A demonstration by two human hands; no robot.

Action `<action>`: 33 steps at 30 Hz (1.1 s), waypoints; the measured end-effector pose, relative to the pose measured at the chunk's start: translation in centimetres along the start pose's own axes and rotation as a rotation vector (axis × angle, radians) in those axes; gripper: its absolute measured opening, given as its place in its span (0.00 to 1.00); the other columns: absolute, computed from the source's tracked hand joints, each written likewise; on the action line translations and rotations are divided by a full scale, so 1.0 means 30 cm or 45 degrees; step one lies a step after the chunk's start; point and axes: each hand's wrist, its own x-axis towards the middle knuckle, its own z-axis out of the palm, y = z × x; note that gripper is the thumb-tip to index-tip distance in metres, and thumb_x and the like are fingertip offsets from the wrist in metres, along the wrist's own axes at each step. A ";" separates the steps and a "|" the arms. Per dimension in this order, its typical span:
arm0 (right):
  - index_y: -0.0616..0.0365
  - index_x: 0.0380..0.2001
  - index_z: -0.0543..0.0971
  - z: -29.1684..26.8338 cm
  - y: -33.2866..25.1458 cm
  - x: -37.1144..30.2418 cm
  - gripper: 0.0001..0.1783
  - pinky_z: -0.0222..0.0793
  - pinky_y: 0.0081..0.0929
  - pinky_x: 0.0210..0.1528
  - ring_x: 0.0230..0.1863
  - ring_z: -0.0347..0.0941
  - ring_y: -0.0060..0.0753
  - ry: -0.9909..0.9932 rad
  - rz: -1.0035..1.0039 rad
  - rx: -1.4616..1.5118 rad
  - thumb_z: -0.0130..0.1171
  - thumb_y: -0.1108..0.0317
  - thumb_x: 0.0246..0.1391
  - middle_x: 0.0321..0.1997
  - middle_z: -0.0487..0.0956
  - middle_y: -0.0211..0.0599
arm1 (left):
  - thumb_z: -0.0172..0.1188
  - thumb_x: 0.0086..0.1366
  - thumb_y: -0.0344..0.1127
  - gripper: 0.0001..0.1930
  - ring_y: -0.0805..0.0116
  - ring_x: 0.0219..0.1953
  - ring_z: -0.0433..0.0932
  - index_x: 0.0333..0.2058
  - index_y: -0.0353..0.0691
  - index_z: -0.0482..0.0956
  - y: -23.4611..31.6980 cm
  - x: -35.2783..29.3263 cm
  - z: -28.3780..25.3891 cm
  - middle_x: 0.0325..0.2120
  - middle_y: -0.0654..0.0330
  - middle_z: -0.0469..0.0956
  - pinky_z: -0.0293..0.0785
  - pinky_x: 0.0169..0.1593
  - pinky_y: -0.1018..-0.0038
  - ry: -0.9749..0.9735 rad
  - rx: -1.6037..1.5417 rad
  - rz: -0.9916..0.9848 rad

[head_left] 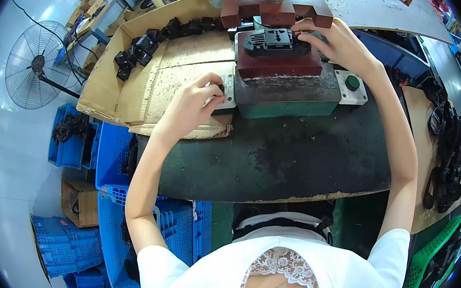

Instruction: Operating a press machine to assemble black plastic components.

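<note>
A dark red press block (276,9) hangs over a matching dark red fixture (279,65) on the bench. A black plastic part with cutouts (276,39) lies on the fixture, below the block. My right hand (340,46) is at the part's right end, thumb and forefinger pinched there; what they grip is too small to make out. My left hand (192,104) is curled at the white plate of a control box (228,83) left of the fixture. Its fingertips close around something dark that I cannot make out. A green push button (352,82) sits on the right-hand control box.
An open cardboard box (135,93) with several black blocks (139,49) stands at the left. Black parts (451,157) lie on cardboard at the right. Blue crates (115,158), a green basket (423,273) and a fan (37,64) surround the dark bench (273,165).
</note>
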 end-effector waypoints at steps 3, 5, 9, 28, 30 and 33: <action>0.58 0.40 0.76 0.013 0.018 -0.007 0.12 0.68 0.36 0.38 0.32 0.72 0.50 0.044 -0.126 -0.078 0.53 0.63 0.56 0.33 0.76 0.45 | 0.60 0.52 0.24 0.07 0.53 0.35 0.73 0.31 0.34 0.72 0.003 0.006 0.012 0.33 0.55 0.72 0.70 0.39 0.65 0.064 0.004 0.016; 0.58 0.40 0.75 0.004 -0.002 -0.014 0.12 0.68 0.37 0.39 0.34 0.72 0.51 -0.016 -0.055 -0.039 0.53 0.63 0.56 0.34 0.76 0.45 | 0.60 0.52 0.25 0.08 0.52 0.36 0.73 0.30 0.34 0.71 0.000 0.004 0.018 0.32 0.55 0.72 0.70 0.39 0.64 0.088 0.014 -0.043; 0.57 0.41 0.75 0.002 0.008 -0.020 0.13 0.68 0.36 0.40 0.37 0.72 0.50 -0.051 -0.063 -0.059 0.53 0.64 0.56 0.36 0.76 0.45 | 0.61 0.51 0.25 0.08 0.51 0.36 0.72 0.29 0.35 0.70 -0.004 0.012 0.018 0.31 0.54 0.71 0.69 0.38 0.64 0.114 0.093 -0.055; 0.64 0.32 0.72 -0.140 -0.028 -0.313 0.10 0.68 0.29 0.40 0.34 0.73 0.38 -0.209 0.332 0.081 0.58 0.81 0.44 0.30 0.74 0.40 | 0.60 0.51 0.30 0.07 0.55 0.36 0.72 0.28 0.38 0.71 0.022 0.004 0.013 0.25 0.55 0.74 0.66 0.45 0.64 0.092 0.353 0.039; 0.64 0.32 0.72 -0.134 -0.056 -0.347 0.11 0.68 0.29 0.40 0.34 0.73 0.37 -0.162 0.381 0.096 0.59 0.81 0.43 0.31 0.74 0.40 | 0.61 0.51 0.31 0.07 0.55 0.35 0.72 0.25 0.37 0.72 0.033 0.015 0.005 0.25 0.55 0.74 0.66 0.45 0.65 0.009 0.301 -0.002; 0.64 0.33 0.72 -0.128 -0.059 -0.349 0.13 0.69 0.29 0.43 0.36 0.73 0.37 -0.137 0.435 0.093 0.61 0.81 0.41 0.33 0.73 0.39 | 0.61 0.50 0.31 0.07 0.56 0.35 0.72 0.20 0.36 0.72 0.035 0.020 0.008 0.24 0.56 0.74 0.67 0.45 0.66 0.007 0.332 -0.005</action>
